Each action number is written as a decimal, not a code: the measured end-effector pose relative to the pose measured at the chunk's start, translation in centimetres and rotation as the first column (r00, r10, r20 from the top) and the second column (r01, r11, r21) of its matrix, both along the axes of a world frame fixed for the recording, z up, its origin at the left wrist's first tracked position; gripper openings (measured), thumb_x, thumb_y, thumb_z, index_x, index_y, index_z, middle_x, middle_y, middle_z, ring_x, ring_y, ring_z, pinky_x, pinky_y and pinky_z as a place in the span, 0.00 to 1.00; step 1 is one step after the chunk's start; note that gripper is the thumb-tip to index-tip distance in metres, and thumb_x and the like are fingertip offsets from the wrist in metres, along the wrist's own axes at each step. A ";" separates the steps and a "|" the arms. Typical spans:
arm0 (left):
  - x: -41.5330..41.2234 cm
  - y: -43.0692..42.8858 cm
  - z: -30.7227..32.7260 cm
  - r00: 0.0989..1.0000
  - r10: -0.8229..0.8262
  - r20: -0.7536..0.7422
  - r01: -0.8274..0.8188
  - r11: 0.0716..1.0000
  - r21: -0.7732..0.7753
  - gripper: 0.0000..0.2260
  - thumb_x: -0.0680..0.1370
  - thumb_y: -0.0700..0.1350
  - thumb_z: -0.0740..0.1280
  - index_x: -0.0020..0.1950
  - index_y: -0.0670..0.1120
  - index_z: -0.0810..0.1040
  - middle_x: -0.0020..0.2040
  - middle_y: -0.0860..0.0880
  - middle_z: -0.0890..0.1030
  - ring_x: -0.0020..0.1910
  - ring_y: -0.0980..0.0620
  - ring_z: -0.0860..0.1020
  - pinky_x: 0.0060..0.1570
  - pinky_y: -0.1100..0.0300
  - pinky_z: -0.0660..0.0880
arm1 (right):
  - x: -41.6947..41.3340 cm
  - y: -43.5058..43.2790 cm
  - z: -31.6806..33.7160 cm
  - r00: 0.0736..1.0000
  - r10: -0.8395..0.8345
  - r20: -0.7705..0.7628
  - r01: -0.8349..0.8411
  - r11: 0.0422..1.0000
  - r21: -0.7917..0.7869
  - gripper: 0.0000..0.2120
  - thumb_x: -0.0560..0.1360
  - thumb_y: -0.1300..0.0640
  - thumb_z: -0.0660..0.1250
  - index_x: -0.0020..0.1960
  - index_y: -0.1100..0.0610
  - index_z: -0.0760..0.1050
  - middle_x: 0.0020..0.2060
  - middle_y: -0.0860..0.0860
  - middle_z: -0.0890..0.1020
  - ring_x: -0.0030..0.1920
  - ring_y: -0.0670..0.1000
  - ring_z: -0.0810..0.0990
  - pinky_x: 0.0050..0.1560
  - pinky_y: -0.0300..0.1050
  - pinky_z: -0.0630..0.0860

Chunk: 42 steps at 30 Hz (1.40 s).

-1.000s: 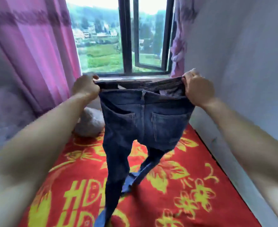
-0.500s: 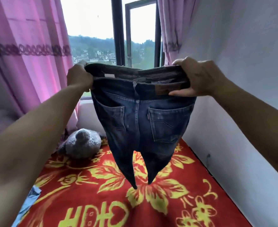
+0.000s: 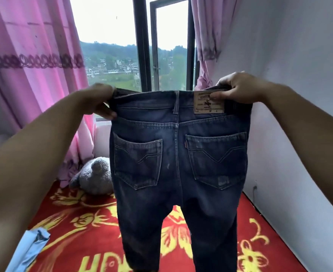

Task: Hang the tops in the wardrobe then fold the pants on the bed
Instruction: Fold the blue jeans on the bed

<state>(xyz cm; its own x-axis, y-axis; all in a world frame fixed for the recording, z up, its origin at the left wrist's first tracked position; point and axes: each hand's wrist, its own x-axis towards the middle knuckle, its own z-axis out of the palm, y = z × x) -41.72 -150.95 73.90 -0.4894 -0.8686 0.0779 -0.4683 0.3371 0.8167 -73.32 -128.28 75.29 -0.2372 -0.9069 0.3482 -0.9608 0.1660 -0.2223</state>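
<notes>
Jeans (image 3: 178,173) are held up by the waistband above the red flowered bedspread (image 3: 83,228), back pockets facing the camera, legs hanging down. One waistband corner is gripped by the left hand (image 3: 101,102), the other by the right hand (image 3: 238,88), its thumb pressed on the leather patch (image 3: 209,104). A grey plush toy (image 3: 95,176) is seen beside the pink curtain (image 3: 34,75).

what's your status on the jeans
Left hand, right hand grip waistband ends. Jeans hang spread over red blanket, back pockets toward camera. Grey plush toy, blue cloth on blanket.
</notes>
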 end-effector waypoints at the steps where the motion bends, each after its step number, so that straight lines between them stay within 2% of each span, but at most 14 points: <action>1: -0.8 -0.6 -0.6 1.000 -0.016 -0.010 0.017 0.998 0.053 0.12 0.79 0.35 0.54 0.49 0.40 0.77 0.46 0.39 0.79 0.33 0.40 0.81 0.30 0.52 0.82 | -0.4 -1.0 -0.6 0.997 -0.044 -0.062 0.044 0.999 -0.001 0.17 0.76 0.39 0.68 0.58 0.48 0.80 0.48 0.48 0.82 0.48 0.51 0.78 0.44 0.44 0.70; 5: -4.7 -2.8 -3.0 0.971 0.066 -0.232 -0.040 0.993 0.115 0.09 0.80 0.31 0.58 0.45 0.39 0.76 0.45 0.41 0.77 0.33 0.46 0.81 0.34 0.55 0.82 | -2.4 -5.4 -3.9 0.831 -0.285 -0.478 0.169 0.948 -0.272 0.21 0.81 0.40 0.61 0.63 0.55 0.75 0.55 0.54 0.81 0.52 0.60 0.80 0.45 0.51 0.72; 7: -6.6 -3.7 -3.7 0.898 0.074 -0.434 0.004 0.985 0.175 0.13 0.80 0.33 0.54 0.42 0.42 0.76 0.40 0.44 0.78 0.36 0.45 0.77 0.36 0.57 0.76 | -3.1 -7.4 -4.6 0.796 -0.377 -0.473 0.184 0.896 -0.405 0.19 0.82 0.45 0.60 0.63 0.59 0.74 0.55 0.58 0.79 0.52 0.63 0.80 0.41 0.53 0.72; 10: -8.3 -3.9 -2.3 0.729 0.040 -0.683 0.111 0.978 0.176 0.24 0.81 0.33 0.48 0.37 0.41 0.81 0.30 0.48 0.81 0.29 0.51 0.79 0.28 0.66 0.73 | -3.4 -9.3 -3.0 0.760 -0.498 -0.418 0.221 0.803 -0.554 0.14 0.84 0.54 0.57 0.64 0.59 0.73 0.57 0.60 0.77 0.55 0.64 0.77 0.42 0.56 0.73; 12: -8.8 -4.6 -0.3 0.596 0.058 -0.801 0.071 0.990 0.125 0.17 0.80 0.35 0.50 0.51 0.36 0.79 0.41 0.41 0.83 0.37 0.48 0.82 0.35 0.60 0.78 | -3.2 -9.9 -1.2 0.727 -0.566 -0.390 0.225 0.732 -0.644 0.13 0.83 0.56 0.57 0.63 0.59 0.73 0.56 0.60 0.77 0.54 0.63 0.77 0.40 0.55 0.73; 15: -8.1 -6.7 2.2 0.522 0.067 -0.850 -0.024 0.998 0.064 0.12 0.82 0.38 0.51 0.59 0.37 0.70 0.51 0.38 0.80 0.43 0.47 0.79 0.40 0.57 0.78 | -2.9 -9.5 1.4 0.620 -0.673 -0.403 0.194 0.629 -0.753 0.10 0.81 0.57 0.60 0.59 0.59 0.75 0.52 0.59 0.79 0.49 0.61 0.79 0.38 0.51 0.76; 18: -7.1 -7.2 3.8 0.526 0.035 -0.850 -0.069 0.998 -0.002 0.15 0.80 0.40 0.52 0.63 0.35 0.71 0.49 0.40 0.79 0.38 0.50 0.77 0.35 0.60 0.75 | -1.6 -8.0 2.6 0.677 -0.591 -0.439 0.169 0.704 -0.690 0.18 0.84 0.51 0.50 0.67 0.59 0.70 0.61 0.62 0.75 0.59 0.63 0.74 0.52 0.58 0.72; 22: -6.2 -8.3 1.0 0.542 0.101 -0.834 -0.082 0.994 0.067 0.14 0.77 0.41 0.55 0.59 0.38 0.73 0.52 0.40 0.81 0.46 0.46 0.80 0.48 0.51 0.81 | -0.2 -6.4 0.5 0.693 -0.560 -0.454 0.136 0.719 -0.681 0.21 0.85 0.47 0.49 0.65 0.60 0.71 0.57 0.64 0.76 0.55 0.65 0.75 0.48 0.58 0.72; 25: -5.3 -5.8 -5.0 0.605 0.226 -0.764 -0.142 0.974 0.176 0.15 0.75 0.47 0.58 0.57 0.40 0.74 0.52 0.43 0.81 0.51 0.45 0.80 0.56 0.45 0.78 | 0.7 -5.4 -5.5 0.724 -0.520 -0.453 0.130 0.748 -0.651 0.19 0.84 0.48 0.53 0.61 0.60 0.74 0.51 0.63 0.78 0.50 0.65 0.77 0.42 0.58 0.74; 28: -3.5 -0.4 -14.1 0.742 0.294 -0.603 -0.315 0.946 0.073 0.10 0.82 0.44 0.53 0.53 0.41 0.72 0.46 0.47 0.72 0.47 0.50 0.70 0.45 0.57 0.66 | 1.5 -3.3 -14.9 0.787 -0.408 -0.463 0.118 0.836 -0.536 0.16 0.82 0.47 0.58 0.56 0.59 0.76 0.45 0.61 0.78 0.43 0.64 0.79 0.32 0.52 0.72; 31: -0.3 3.3 -26.2 0.900 0.297 -0.318 -0.319 0.948 -0.018 0.13 0.81 0.44 0.54 0.52 0.39 0.76 0.50 0.37 0.78 0.51 0.42 0.75 0.49 0.54 0.67 | 2.7 0.0 -27.0 0.862 -0.177 -0.474 0.037 0.956 -0.291 0.12 0.79 0.51 0.62 0.50 0.59 0.78 0.38 0.58 0.78 0.35 0.61 0.81 0.27 0.48 0.74; 34: 3.7 6.2 -38.8 0.990 0.113 0.089 -0.109 0.993 -0.050 0.10 0.79 0.43 0.56 0.45 0.42 0.76 0.46 0.38 0.82 0.48 0.36 0.78 0.42 0.52 0.65 | 4.5 4.0 -38.9 0.897 -0.080 -0.435 0.079 0.997 -0.020 0.09 0.68 0.64 0.75 0.44 0.60 0.77 0.33 0.56 0.77 0.30 0.59 0.80 0.22 0.49 0.76; 38: 9.2 13.6 -50.7 0.792 -0.235 0.563 0.213 0.971 0.104 0.10 0.77 0.40 0.59 0.53 0.47 0.78 0.52 0.40 0.82 0.53 0.37 0.79 0.46 0.51 0.71 | 10.0 9.9 -49.8 0.939 0.061 -0.340 0.103 0.889 0.446 0.18 0.59 0.65 0.81 0.43 0.57 0.76 0.32 0.52 0.79 0.29 0.56 0.81 0.24 0.41 0.69; 42: 13.5 20.2 -57.8 0.490 -0.424 0.762 0.394 0.887 0.240 0.16 0.77 0.42 0.60 0.62 0.54 0.76 0.57 0.47 0.80 0.56 0.42 0.79 0.50 0.53 0.74 | 15.3 15.9 -56.8 0.955 0.129 -0.266 0.130 0.624 0.771 0.17 0.80 0.59 0.60 0.68 0.50 0.67 0.59 0.49 0.78 0.60 0.53 0.79 0.50 0.47 0.73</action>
